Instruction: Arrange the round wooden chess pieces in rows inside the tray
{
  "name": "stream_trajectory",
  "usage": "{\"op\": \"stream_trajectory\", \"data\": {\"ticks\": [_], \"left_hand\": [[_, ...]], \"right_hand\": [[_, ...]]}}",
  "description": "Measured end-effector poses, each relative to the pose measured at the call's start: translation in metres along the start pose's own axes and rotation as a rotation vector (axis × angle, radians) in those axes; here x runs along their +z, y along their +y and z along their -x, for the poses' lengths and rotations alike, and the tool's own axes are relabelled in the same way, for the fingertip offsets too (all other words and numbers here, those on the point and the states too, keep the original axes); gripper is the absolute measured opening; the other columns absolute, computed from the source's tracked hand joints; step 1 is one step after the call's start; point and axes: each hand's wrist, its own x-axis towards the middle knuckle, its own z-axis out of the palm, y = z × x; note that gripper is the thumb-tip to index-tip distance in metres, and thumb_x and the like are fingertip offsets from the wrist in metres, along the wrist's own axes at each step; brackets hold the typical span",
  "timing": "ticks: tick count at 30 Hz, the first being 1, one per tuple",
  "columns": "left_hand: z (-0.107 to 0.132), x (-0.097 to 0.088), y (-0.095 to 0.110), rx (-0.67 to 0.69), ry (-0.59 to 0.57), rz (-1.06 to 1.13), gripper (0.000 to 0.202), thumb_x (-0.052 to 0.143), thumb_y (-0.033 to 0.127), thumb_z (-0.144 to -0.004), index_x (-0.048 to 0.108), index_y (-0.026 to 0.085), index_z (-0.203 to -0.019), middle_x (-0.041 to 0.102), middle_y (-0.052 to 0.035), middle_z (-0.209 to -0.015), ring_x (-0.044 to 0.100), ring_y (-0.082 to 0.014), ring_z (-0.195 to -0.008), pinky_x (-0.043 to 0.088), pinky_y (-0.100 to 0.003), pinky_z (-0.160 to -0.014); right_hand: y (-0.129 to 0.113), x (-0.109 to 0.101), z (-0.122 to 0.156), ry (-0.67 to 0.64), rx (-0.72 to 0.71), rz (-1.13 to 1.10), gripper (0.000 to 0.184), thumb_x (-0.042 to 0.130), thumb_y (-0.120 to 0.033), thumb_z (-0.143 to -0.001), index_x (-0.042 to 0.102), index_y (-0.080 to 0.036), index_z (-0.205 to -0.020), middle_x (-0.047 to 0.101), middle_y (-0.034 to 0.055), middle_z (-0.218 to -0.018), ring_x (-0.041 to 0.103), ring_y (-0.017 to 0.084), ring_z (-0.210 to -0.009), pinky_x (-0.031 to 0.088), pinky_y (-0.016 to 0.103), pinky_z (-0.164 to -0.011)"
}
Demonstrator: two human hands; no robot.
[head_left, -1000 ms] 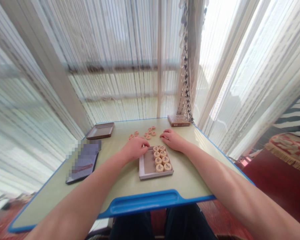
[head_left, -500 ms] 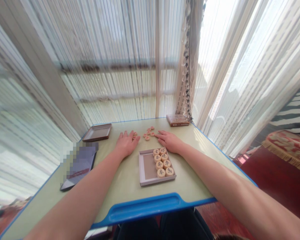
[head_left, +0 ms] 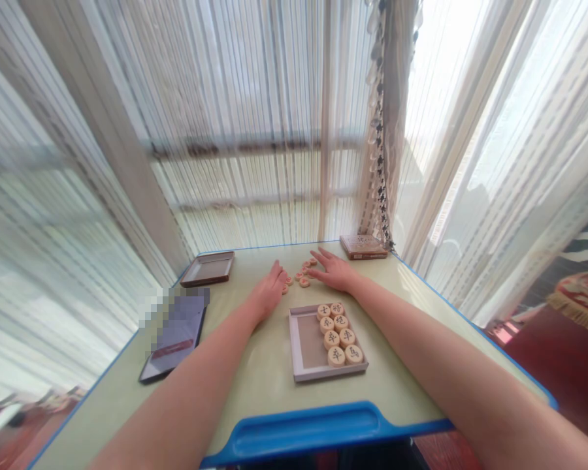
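Observation:
Several loose Chinese chess pieces (head_left: 304, 282), round and pale wood with red characters, lie in a cluster between my hands. My left hand (head_left: 268, 292) is tilted on its edge at the cluster's left side, fingers stretched out and close to the nearest pieces. On the right, my right hand (head_left: 334, 271) reaches in with its fingers spread, partly covering some pieces. Closer to me is a shallow box (head_left: 318, 376), its right half holding two columns of pieces with black characters (head_left: 347, 337). The brown bottom of its left half shows.
An open box lid or tray (head_left: 208, 267) lies at the back left, beyond a dark tablet (head_left: 176, 339). A closed brown box (head_left: 364, 247) sits at the back right. The table has a blue edge with a molded groove (head_left: 306, 424) near me. Curtains hang behind.
My left hand has turned from palm-down onto its edge, moving in against the loose pieces. My right hand's fingers have spread and now reach over the cluster. The view has shifted slightly.

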Motion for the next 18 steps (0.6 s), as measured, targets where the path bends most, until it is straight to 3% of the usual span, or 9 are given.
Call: {"op": "stream_trajectory", "data": {"ticks": [5, 9, 12, 15, 18], "left_hand": [[-0.015, -0.012, -0.004, -0.221, 0.202, 0.336, 0.049, 0.016, 0.035, -0.090, 0.030, 0.012, -0.131, 0.049, -0.0146, -0.129, 0.051, -0.0164, -0.114, 0.048, -0.030, -0.089], [-0.017, -0.016, -0.005, -0.251, 0.190, 0.424, 0.035, 0.031, 0.025, -0.086, 0.051, 0.012, -0.111, 0.056, -0.0138, -0.121, 0.056, -0.0159, -0.107, 0.049, -0.027, -0.086], [-0.013, -0.015, -0.003, -0.223, 0.096, 0.345, 0.030, 0.043, 0.017, -0.076, 0.059, 0.014, -0.100, 0.062, -0.0104, -0.112, 0.058, -0.0167, -0.102, 0.048, -0.029, -0.087], [-0.007, -0.016, 0.001, -0.208, 0.102, 0.229, 0.036, 0.048, 0.013, -0.068, 0.061, 0.014, -0.101, 0.064, -0.0091, -0.106, 0.059, -0.0182, -0.097, 0.048, -0.031, -0.084], [-0.003, -0.018, 0.003, -0.134, 0.065, 0.121, 0.038, 0.049, 0.013, -0.065, 0.063, 0.015, -0.100, 0.063, -0.0080, -0.104, 0.060, -0.0198, -0.093, 0.049, -0.033, -0.081]], "right_hand": [[-0.001, -0.002, 0.003, -0.083, -0.146, -0.009, 0.059, 0.038, -0.061, -0.080, 0.046, -0.029, -0.129, 0.039, 0.0053, -0.138, 0.038, 0.025, -0.124, 0.027, 0.040, -0.103], [-0.003, -0.001, 0.007, -0.066, -0.167, -0.141, 0.047, 0.047, -0.052, -0.079, 0.056, -0.028, -0.119, 0.047, 0.0043, -0.132, 0.045, 0.023, -0.117, 0.033, 0.038, -0.100], [-0.004, -0.002, 0.005, -0.043, -0.051, -0.350, 0.035, 0.053, -0.040, -0.077, 0.064, -0.025, -0.106, 0.053, 0.0040, -0.125, 0.051, 0.021, -0.109, 0.039, 0.033, -0.093], [-0.001, -0.006, 0.002, 0.035, 0.209, -0.629, 0.030, 0.052, -0.023, -0.072, 0.067, -0.021, -0.098, 0.064, 0.0053, -0.104, 0.059, 0.017, -0.083, 0.047, 0.028, -0.072], [0.002, -0.011, 0.002, 0.120, 0.396, -0.805, 0.035, 0.044, -0.008, -0.062, 0.068, -0.015, -0.087, 0.064, 0.0039, -0.078, 0.049, 0.009, -0.052, 0.039, 0.022, -0.048]]}}
